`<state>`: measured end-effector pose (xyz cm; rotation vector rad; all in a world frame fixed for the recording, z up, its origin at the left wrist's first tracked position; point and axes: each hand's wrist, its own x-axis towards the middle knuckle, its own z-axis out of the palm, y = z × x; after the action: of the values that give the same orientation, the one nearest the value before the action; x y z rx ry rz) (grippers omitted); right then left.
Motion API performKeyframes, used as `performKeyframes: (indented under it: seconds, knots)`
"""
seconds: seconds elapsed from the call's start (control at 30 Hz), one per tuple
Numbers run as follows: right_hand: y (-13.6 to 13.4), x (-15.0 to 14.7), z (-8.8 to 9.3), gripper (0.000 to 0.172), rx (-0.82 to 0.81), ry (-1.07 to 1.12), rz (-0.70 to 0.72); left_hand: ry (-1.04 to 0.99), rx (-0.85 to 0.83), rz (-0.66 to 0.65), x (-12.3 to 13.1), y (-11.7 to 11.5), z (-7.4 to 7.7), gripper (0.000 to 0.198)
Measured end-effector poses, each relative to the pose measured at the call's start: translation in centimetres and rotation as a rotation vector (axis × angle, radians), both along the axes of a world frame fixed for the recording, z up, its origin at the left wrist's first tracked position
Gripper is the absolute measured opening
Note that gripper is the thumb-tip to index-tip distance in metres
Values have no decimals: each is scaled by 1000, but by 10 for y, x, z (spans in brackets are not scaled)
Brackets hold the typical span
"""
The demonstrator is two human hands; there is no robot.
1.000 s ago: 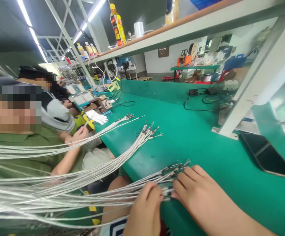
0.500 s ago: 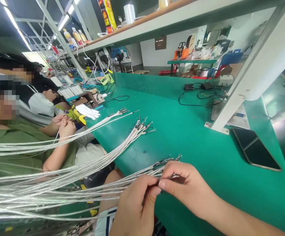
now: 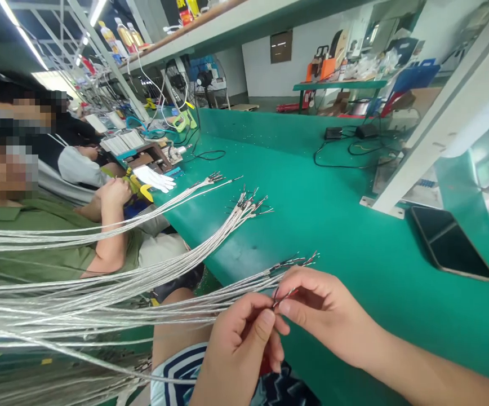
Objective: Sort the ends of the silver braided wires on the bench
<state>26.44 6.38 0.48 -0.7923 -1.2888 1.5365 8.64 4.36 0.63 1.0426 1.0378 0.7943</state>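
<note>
Left hand (image 3: 238, 352) closed, thumb and fingers pinching a thin wire end (image 3: 284, 297). Right hand (image 3: 327, 316) closed on the same end, touching left hand, thumb and forefinger at the tip. Exact wire count in the pinch too small to tell. Silver braided wire bundle (image 3: 101, 304) running left from both hands, over the lap, crimped terminals (image 3: 295, 263) fanned just past right hand, above green bench (image 3: 354, 237). Second wire bundle (image 3: 240, 217) and third wire bundle (image 3: 210, 181) farther up bench, well apart from hands. Beyond: white glove (image 3: 154, 179), co-worker's hands (image 3: 115, 192) at bench edge. Black phone (image 3: 451, 242) off to the right
</note>
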Motion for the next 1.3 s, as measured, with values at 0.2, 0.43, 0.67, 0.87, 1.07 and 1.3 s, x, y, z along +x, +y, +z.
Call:
performKeyframes:
  seconds: [0.2, 0.43, 0.67, 0.87, 1.07, 1.3]
  knots:
    - [-3, -5, 2, 15, -51, -5, 13, -154, -102, 121, 5, -3, 0, 28]
    - [-6, -12, 2, 17, -317, 255, 136, -336, -173, 212, 13, -10, -7, 31]
    - [-11, -9, 8, 21, -511, 288, 93, -511, -362, 178, 16, -9, 10, 30]
    - [-14, -9, 13, 23, -511, 252, 13, -593, -516, 137, 15, -7, 16, 35]
    - [-14, -10, 8, 24, -519, 326, 98, -462, -372, 176, 16, -14, 9, 33]
    - [-20, -16, 6, 7, -454, 358, 12, -41, 211, 216, 14, -25, -5, 5]
